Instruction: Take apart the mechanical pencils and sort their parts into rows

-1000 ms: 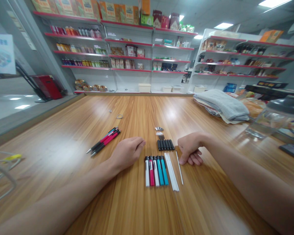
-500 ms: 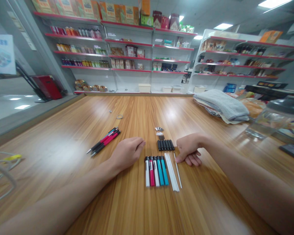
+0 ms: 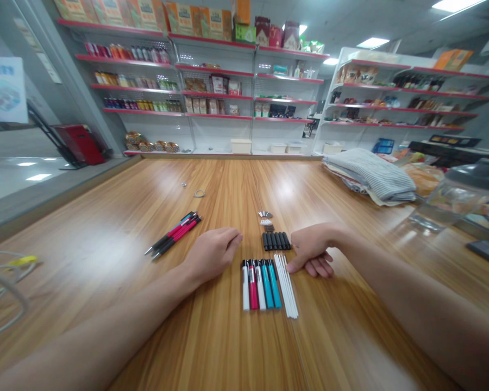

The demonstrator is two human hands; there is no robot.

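Note:
My left hand (image 3: 214,251) rests loosely closed on the table, left of the pen parts; nothing shows in it. My right hand (image 3: 312,250) lies at the right, thumb stretched out against the upper right side of a bundle of white pen refills (image 3: 287,290), other fingers loosely bent and apart. Left of the refills, white, pink and blue pen barrels (image 3: 261,288) lie side by side. Above them is a row of black rubber grips (image 3: 276,241). Beyond these sit small dark springs (image 3: 269,228), small white pieces (image 3: 265,222) and silver pen tips (image 3: 264,214).
Several assembled pens (image 3: 174,236) lie left of my left hand. A metal ring (image 3: 199,193) is farther back. Folded cloths (image 3: 369,171), a clear jug (image 3: 440,201) and a dark phone (image 3: 487,252) are at the right. Cables (image 3: 8,282) lie at the left edge.
My right hand has moved slightly left. The single refill that lay apart is now up against the other refills. My left hand stays put.

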